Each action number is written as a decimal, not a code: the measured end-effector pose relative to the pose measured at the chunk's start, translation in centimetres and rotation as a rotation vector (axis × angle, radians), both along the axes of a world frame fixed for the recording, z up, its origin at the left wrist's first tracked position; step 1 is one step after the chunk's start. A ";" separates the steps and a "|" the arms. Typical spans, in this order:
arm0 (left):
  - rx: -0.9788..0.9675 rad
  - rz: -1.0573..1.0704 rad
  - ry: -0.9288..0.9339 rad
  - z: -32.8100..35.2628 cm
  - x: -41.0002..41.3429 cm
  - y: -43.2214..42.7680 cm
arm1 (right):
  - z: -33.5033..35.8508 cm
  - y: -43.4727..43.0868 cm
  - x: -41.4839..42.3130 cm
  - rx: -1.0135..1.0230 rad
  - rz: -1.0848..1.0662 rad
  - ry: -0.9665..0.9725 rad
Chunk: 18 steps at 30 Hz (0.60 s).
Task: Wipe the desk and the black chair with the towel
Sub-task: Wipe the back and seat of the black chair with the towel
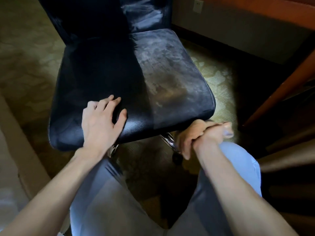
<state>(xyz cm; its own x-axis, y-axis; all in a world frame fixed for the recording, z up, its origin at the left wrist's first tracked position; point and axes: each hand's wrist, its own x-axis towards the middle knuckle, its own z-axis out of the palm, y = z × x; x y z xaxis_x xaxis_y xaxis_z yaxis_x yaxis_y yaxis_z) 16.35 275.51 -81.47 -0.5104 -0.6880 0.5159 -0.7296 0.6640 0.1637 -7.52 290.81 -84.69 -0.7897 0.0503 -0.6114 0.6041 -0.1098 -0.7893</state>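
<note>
The black chair stands in front of me, its leather seat dull and streaked with pale marks on the right half. My left hand lies flat on the seat's front left, fingers spread, holding nothing. My right hand is closed on a bunched pale peach towel just below the seat's front right edge, by the chrome base. The desk, of orange-brown wood, runs along the top right.
Patterned carpet covers the floor around the chair. A slanted wooden desk leg stands to the right. My knees in light trousers fill the bottom. A pale piece of furniture sits at the left edge.
</note>
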 end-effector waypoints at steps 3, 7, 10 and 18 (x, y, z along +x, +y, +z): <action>-0.038 -0.044 -0.044 0.2 0.0 -1.1 | 1.8 1.2 -2.5 -0.002 -0.075 0.042; -0.005 0.010 -0.021 -0.1 -1.5 0.0 | 1.3 0.3 0.7 0.158 0.046 0.373; -0.002 0.036 -0.018 -0.1 -2.5 0.9 | 0.6 -1.1 4.4 0.306 0.172 0.515; 0.021 0.076 -0.017 0.0 -5.1 2.7 | 0.5 -2.1 8.1 0.353 0.363 0.698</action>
